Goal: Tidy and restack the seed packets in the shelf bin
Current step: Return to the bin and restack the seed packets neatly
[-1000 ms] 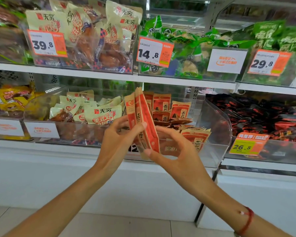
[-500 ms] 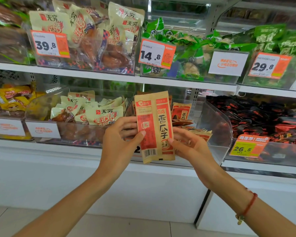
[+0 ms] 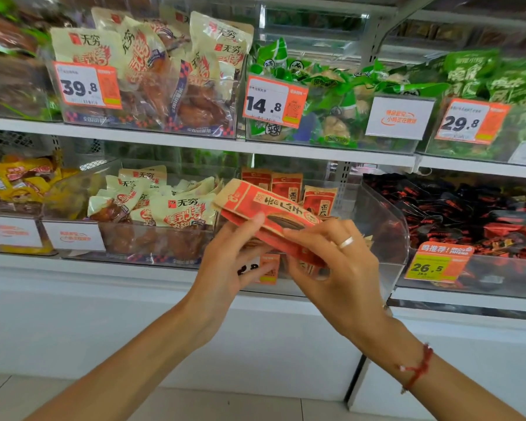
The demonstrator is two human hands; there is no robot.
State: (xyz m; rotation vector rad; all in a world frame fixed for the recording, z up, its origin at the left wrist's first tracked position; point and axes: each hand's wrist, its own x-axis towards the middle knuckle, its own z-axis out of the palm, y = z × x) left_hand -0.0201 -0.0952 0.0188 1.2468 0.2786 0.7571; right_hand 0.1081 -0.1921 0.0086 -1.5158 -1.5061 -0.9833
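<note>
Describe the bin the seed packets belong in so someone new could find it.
On the lower shelf, find the clear bin behind the two hands. It sits between cream chicken packs and black-red snacks, and alone holds upright red-and-tan packets.

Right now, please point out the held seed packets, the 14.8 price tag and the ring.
held seed packets (image 3: pixel 266 205): head view, red front face.
14.8 price tag (image 3: pixel 266 103): head view, white part with digits.
ring (image 3: pixel 346 242): head view, band on right-hand finger.

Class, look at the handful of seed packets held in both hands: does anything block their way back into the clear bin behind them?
Nothing visible does. The left hand and right hand hold the seed packets just in front of the clear bin. Its open top is free, with upright packets standing at the back.
</note>
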